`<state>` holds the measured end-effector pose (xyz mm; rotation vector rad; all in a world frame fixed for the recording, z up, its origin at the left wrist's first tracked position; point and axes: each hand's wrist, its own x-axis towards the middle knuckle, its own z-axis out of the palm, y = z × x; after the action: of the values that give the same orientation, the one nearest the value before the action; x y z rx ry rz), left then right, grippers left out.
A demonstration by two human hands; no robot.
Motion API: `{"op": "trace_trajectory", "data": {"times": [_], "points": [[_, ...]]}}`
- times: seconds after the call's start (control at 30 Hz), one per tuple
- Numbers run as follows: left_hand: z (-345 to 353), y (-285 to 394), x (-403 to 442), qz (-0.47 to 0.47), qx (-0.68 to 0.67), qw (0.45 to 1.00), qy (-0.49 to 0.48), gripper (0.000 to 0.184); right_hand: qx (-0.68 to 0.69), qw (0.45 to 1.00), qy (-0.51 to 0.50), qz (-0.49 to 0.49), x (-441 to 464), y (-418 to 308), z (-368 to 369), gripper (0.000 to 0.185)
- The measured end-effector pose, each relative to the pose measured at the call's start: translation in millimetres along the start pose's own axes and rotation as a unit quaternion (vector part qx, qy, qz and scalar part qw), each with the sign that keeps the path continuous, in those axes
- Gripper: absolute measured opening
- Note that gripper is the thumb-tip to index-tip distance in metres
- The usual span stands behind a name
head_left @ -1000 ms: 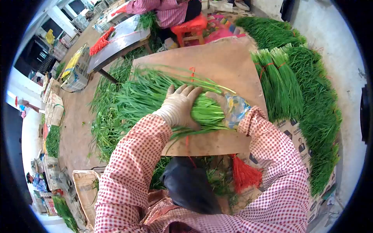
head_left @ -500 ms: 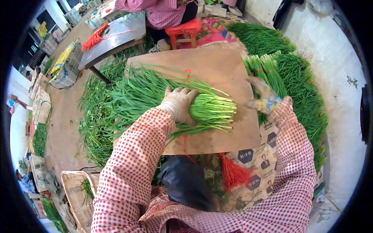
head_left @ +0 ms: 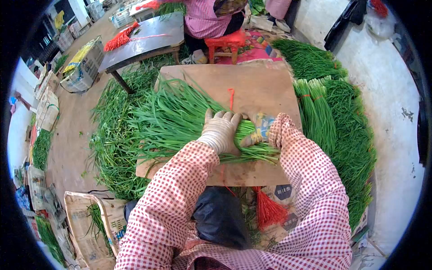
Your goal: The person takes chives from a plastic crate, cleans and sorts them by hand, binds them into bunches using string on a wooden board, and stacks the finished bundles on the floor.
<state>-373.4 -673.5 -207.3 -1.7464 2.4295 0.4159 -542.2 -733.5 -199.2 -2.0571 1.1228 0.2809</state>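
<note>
Presently, the green bunch [head_left: 173, 119] lies across the brown board [head_left: 265, 92], and the gloved left hand [head_left: 221, 132] holds it from above, its fingers on the far side and its thumb on the near side. The right hand [head_left: 260, 129] touches the pale stems close beside it, but whether its fingers are closed around them, I cannot tell. Tied bundles [head_left: 318, 110] lie to the right of the board.
</note>
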Motion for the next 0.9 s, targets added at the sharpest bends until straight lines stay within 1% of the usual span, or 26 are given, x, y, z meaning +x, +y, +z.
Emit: {"op": "trace_trajectory", "data": {"times": [0.03,0.07,0.1,0.17,0.2,0.23,0.27,0.3,0.33,0.37,0.4,0.43,0.47,0.5,0.53,0.57,0.63,0.7,0.73,0.77,0.83,0.87,0.9], "points": [[2,-1,-1,-0.001,-0.001,1.000,0.016,0.102,-0.047,0.996,-0.071,0.024,0,-7,-5,0.113],[2,-2,-2,-0.006,-0.001,1.000,0.015,0.102,-0.108,0.994,-0.024,-0.015,1,-9,-1,0.104],[2,-2,-3,-0.005,-0.012,1.000,0.021,0.102,-0.108,0.994,-0.027,-0.020,1,-16,0,0.104],[4,-1,-2,-0.012,-0.025,0.999,0.028,0.102,-0.205,0.977,-0.040,0.042,0,-34,-2,0.103],[7,-2,2,-0.009,-0.022,0.999,0.039,0.102,-0.189,0.981,-0.011,0.045,2,-27,5,0.101],[9,-3,3,-0.007,-0.021,0.998,0.051,0.102,-0.197,0.980,-0.013,0.036,6,-18,7,0.101],[10,-3,2,-0.020,-0.023,0.998,0.058,0.102,-0.171,0.985,-0.011,0.030,11,-10,7,0.101],[11,-3,1,-0.004,-0.006,0.997,0.083,0.104,-0.147,0.989,-0.011,0.024,15,-5,7,0.100],[13,-2,-2,0.009,0.010,0.994,0.106,0.105,-0.167,0.985,0.034,0.027,14,-5,12,0.101],[15,-1,-6,0.021,0.028,0.991,0.128,0.107,-0.179,0.983,0.029,0.015,11,-4,13,0.101],[10,3,-13,0.025,0.058,0.995,0.081,0.112,-0.166,0.985,0.050,0.008,9,-1,13,0.103],[6,8,-23,0.028,0.065,0.996,0.059,0.113,-0.152,0.986,0.072,0.001,9,-3,10,0.105],[28,7,-25,0.042,0.094,0.984,0.143,0.107,-0.161,0.984,0.069,-0.012,9,-11,5,0.105],[50,3,-28,0.056,0.125,0.965,0.225,0.102,-0.197,0.980,0.032,0.012,5,-22,-1,0.105],[32,5,-52,0.064,0.085,0.979,0.176,0.088,-0.234,0.971,-0.004,0.038,1,-33,-8,0.106],[36,2,-65,0.050,0.086,0.979,0.179,0.088,-0.242,0.970,-0.006,0.026,-8,-42,-9,0.106],[46,-1,-93,0.049,0.083,0.966,0.238,0.084,-0.247,0.965,0.085,0.038,-30,-57,-2,0.110],[44,-5,-130,0.026,0.048,0.976,0.209,0.082,-0.252,0.958,0.123,0.056,-41,-66,24,0.118],[41,-6,-152,0.013,0.016,0.980,0.196,0.079,-0.329,0.926,0.182,-0.024,-31,-41,47,0.126],[43,-7,-177,0.002,-0.018,0.983,0.184,0.077,-0.327,0.929,0.172,-0.014,-23,-34,58,0.127],[66,-18,-223,0.030,-0.100,0.963,0.248,0.073,-0.269,0.949,0.152,0.064,-20,-38,53,0.128],[70,-20,-252,0.026,-0.127,0.954,0.271,0.071,-0.274,0.947,0.160,0.042,-15,-36,46,0.128],[73,-20,-287,0.026,-0.155,0.944,0.291,0.069,-0.247,0.958,0.142,0.039,-12,-32,40,0.128]]}}
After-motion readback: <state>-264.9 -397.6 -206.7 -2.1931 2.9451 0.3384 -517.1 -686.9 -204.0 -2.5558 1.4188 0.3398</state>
